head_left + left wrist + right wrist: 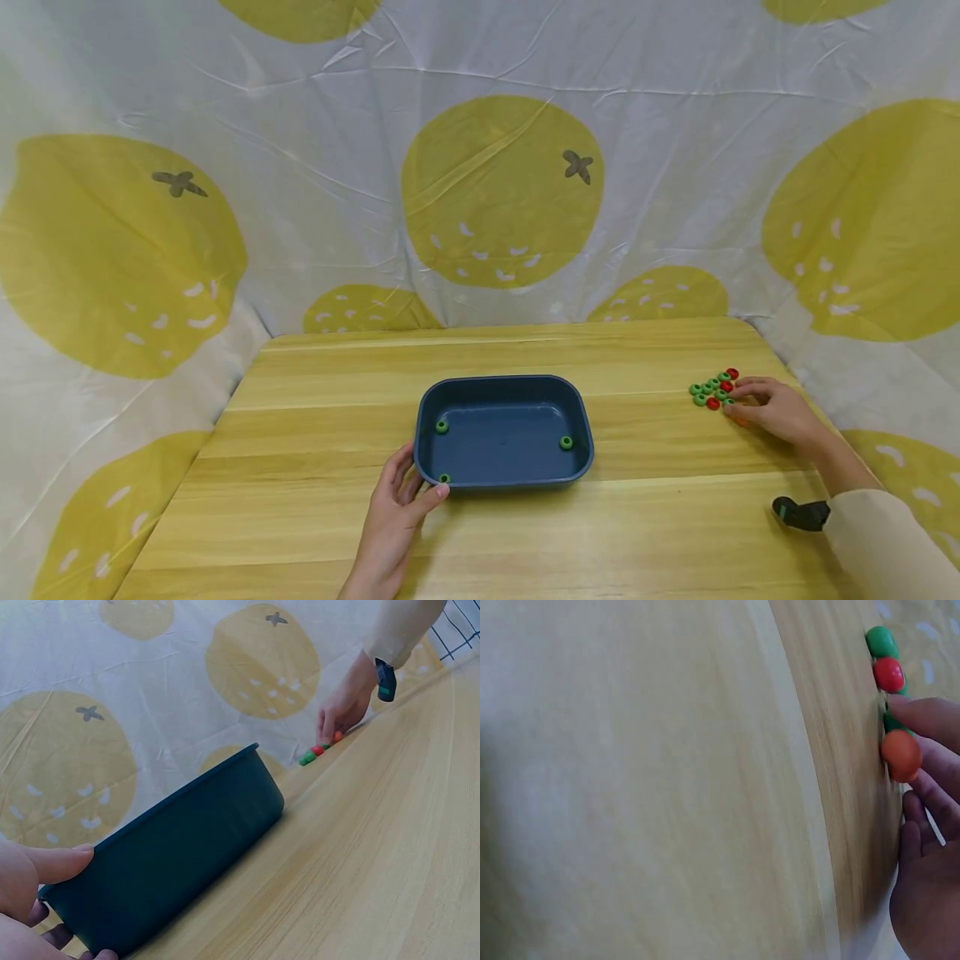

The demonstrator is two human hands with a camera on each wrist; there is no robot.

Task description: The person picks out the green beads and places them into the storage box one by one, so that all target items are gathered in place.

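A dark blue plastic box stands on the table with a few green beads inside. My left hand grips its near left corner, thumb over the rim and fingers against the side, as the left wrist view also shows. Off to the right, my right hand is at a cluster of green and red beads. Its thumb and fingertips are around a green bead at the cluster's edge. An orange bead lies close under the fingers, partly hidden by them in the head view.
The wooden table reaches back to a hanging cloth printed with yellow lemons. Cloth also hangs along both sides. A black device sits at my right wrist. A wire grid shows behind the right arm.
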